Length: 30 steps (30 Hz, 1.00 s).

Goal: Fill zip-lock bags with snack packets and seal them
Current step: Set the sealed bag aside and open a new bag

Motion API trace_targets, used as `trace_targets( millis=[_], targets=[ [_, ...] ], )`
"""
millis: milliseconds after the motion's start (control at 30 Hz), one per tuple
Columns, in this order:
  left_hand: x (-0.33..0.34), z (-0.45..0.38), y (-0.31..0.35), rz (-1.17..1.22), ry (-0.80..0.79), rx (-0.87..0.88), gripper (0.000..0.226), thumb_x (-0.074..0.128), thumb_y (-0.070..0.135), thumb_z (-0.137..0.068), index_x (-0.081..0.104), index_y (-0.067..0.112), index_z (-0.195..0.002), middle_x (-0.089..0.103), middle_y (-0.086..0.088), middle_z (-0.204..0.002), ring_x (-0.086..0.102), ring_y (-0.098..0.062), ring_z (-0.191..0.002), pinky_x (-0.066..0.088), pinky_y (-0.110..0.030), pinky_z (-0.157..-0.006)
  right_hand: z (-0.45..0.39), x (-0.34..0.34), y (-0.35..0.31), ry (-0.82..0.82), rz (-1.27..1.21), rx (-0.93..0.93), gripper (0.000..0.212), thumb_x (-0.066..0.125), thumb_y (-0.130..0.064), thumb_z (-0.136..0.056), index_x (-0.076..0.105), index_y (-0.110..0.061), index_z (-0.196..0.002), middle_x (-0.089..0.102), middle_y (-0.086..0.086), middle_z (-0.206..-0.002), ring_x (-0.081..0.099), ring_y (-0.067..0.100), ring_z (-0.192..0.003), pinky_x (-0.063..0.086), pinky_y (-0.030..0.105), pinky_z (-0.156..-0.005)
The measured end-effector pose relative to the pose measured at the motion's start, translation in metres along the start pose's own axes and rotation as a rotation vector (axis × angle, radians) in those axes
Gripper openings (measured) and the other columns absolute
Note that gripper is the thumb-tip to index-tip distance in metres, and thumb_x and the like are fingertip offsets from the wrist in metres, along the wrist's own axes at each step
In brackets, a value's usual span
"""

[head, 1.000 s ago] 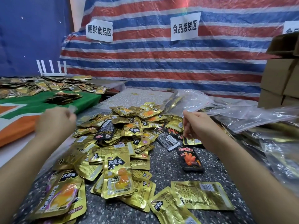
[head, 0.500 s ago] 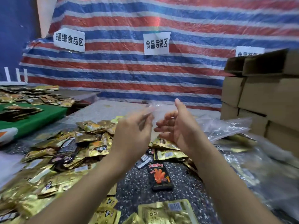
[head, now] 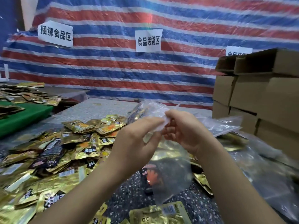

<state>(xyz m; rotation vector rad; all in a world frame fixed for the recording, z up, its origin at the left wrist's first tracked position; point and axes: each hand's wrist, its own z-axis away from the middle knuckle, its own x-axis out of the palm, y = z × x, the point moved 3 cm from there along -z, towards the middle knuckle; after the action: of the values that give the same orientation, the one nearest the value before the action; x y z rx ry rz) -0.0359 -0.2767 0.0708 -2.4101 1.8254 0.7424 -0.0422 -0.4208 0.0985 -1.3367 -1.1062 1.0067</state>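
A clear empty zip-lock bag hangs in front of me above the table. My left hand and my right hand meet at its top edge and both pinch the plastic there. Through the bag I see a black and red snack packet lying on the speckled table. A big heap of gold and black snack packets covers the table to the left of my hands. More gold packets lie at the near edge.
Filled clear bags and loose plastic lie to the right. Stacked cardboard boxes stand at the back right. A green-covered table with more packets is at the left. A striped tarp with paper signs hangs behind.
My hands came together from wide apart. The right hand went from spread fingers to pinching the bag's top next to the left hand. The bag now hangs below both hands.
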Motion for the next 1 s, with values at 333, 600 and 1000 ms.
trace_targets(
  millis=[333,600,1000],
  targets=[
    [-0.018,-0.017,-0.014,0.070,-0.106,-0.274,0.013,0.068,0.028,-0.091,0.067,0.017,-0.083,0.064,0.008,-0.072,0.058,-0.009,-0.067,0.047,-0.029,-0.063,0.009,0.013,0.000,-0.226,0.199,-0.181,0.032,0.047,-0.016,-0.105,0.060,-0.008,-0.077,0.061,0.000,-0.060,0.061,0.015,-0.056,0.051,0.024,-0.055],
    [-0.017,-0.018,-0.019,0.164,-0.230,-0.358,0.026,0.065,0.038,-0.089,0.062,0.016,-0.075,0.054,0.009,-0.059,0.043,-0.002,-0.051,0.034,-0.017,-0.050,0.009,0.016,0.000,-0.241,0.147,-0.264,0.019,0.054,-0.007,-0.100,0.059,-0.002,-0.082,0.059,0.011,-0.064,0.059,0.013,-0.052,0.050,0.021,-0.051],
    [-0.016,-0.014,-0.017,0.161,-0.411,-0.326,0.032,0.077,0.038,-0.079,0.056,0.018,-0.064,0.046,0.010,-0.055,0.036,-0.003,-0.050,0.029,-0.019,-0.048,0.013,0.005,-0.001,-0.429,0.322,-0.267,0.015,0.060,-0.009,-0.095,0.071,-0.005,-0.084,0.068,0.008,-0.068,0.065,0.017,-0.063,0.054,0.024,-0.061]
  ],
)
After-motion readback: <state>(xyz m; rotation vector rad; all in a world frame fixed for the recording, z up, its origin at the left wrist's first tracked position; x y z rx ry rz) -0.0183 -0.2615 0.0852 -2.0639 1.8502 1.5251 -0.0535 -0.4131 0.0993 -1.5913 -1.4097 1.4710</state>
